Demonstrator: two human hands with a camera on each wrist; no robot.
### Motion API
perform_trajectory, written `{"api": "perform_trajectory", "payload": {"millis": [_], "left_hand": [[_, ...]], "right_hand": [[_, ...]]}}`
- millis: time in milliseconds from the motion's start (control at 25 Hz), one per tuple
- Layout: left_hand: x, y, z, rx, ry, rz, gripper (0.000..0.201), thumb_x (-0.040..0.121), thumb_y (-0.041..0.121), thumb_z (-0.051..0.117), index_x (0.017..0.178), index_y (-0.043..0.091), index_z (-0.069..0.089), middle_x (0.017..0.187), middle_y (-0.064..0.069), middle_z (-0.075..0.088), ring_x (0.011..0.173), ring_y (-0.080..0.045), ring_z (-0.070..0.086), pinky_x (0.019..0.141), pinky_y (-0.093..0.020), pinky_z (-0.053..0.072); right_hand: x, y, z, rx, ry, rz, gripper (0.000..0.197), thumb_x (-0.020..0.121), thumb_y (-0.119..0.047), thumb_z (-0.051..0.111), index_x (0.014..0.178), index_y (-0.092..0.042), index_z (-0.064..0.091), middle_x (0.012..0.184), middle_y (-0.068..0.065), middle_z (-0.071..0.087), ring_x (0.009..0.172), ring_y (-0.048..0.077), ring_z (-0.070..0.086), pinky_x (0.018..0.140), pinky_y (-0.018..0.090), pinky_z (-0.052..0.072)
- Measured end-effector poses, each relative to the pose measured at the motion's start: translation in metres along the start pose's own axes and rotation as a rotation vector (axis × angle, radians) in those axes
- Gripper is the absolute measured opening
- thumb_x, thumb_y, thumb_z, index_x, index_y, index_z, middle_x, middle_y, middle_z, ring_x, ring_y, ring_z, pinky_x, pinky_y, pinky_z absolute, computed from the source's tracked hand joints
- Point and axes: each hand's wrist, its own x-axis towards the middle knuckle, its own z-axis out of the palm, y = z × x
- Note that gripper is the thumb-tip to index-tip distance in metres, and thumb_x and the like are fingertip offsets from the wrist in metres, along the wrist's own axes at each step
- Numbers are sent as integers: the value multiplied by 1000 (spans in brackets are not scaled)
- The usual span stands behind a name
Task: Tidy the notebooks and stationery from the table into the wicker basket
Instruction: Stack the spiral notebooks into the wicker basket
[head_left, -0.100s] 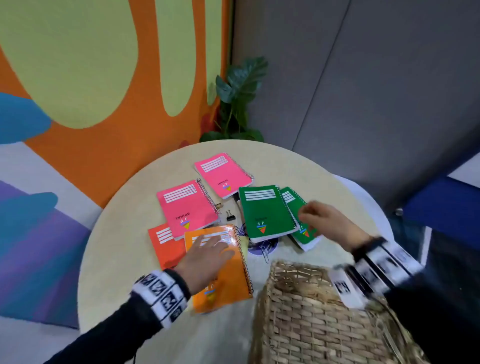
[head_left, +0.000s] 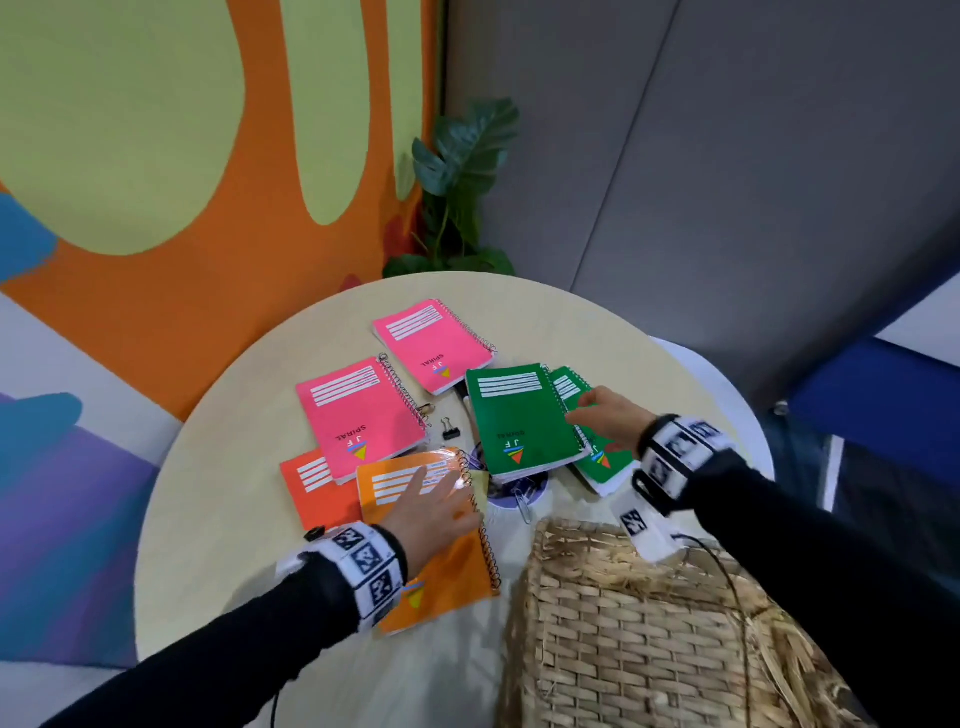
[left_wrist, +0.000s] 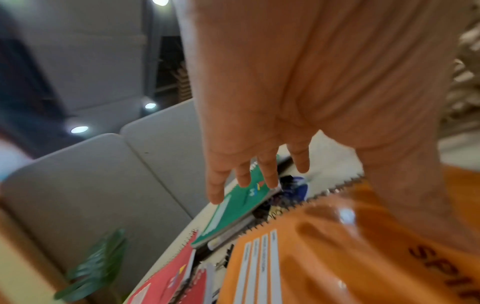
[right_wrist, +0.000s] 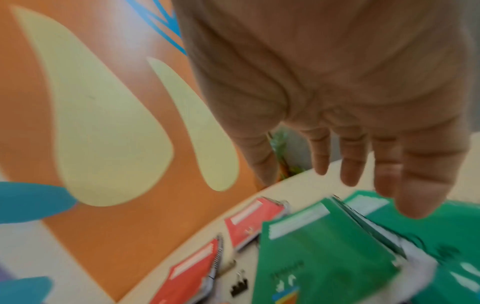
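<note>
Notebooks lie scattered beyond the wicker basket (head_left: 649, 613), none yet inside. The orange notebook (head_left: 436, 545) beside it is pressed by the flat left hand (head_left: 431, 512); the right hand (head_left: 608, 415), fingers spread, reaches the green notebook (head_left: 519, 421). Gripping seems required next.

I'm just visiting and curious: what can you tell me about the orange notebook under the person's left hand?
The orange notebook is spiral-bound, with a dark wire coil along its right edge and a glossy cover. White label stripes sit at its far end, a small colourful triangle logo nearer the person. It lies flat on the round table, overlapping a red-orange notebook on its left. The left hand lies over its cover, fingers straight.
</note>
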Motion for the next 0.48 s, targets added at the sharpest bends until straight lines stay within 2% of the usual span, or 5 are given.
{"api": "perform_trajectory", "payload": {"millis": [120, 240, 320, 400, 480], "left_hand": [[24, -4, 7, 96, -76, 64, 72, 89, 6, 56, 148, 25, 19, 160, -9, 3, 147, -34, -6, 114, -65, 8], [35, -4, 13, 161, -100, 98, 66, 91, 8, 53, 148, 23, 22, 159, -12, 7, 147, -34, -4, 113, -66, 8], [38, -3, 14, 197, -69, 112, 63, 91, 8, 55, 146, 18, 27, 157, -15, 17, 146, -35, 1, 113, -66, 9], [40, -3, 10, 206, -62, 115, 59, 90, 7, 55, 143, 13, 31, 152, -18, 29, 145, -35, 10, 113, -66, 10], [38, -4, 0, 182, -19, 135, 46, 91, 7, 52, 135, 10, 41, 138, -20, 49, 137, -33, 32, 113, -64, 11]], "right_hand": [[36, 2, 11, -150, -50, 176, 54, 91, -27, 55, 134, 1, 39, 142, 21, 42, 120, 31, 49, 100, 37, 41], [56, 22, 17, -410, -134, 89, 49, 94, -19, 49, 141, -14, 36, 151, 5, 33, 138, 22, 33, 112, 31, 27], [64, 28, 22, -473, -132, 48, 48, 94, -17, 46, 141, -15, 37, 149, -2, 32, 138, 22, 33, 116, 34, 27], [73, 28, 28, -371, -167, 96, 40, 92, -14, 48, 131, -1, 46, 137, 12, 48, 124, 30, 50, 106, 40, 43], [72, 11, 29, 74, -174, 171, 20, 91, -3, 49, 107, 6, 57, 111, 24, 60, 84, 26, 70, 73, 34, 61]]}}
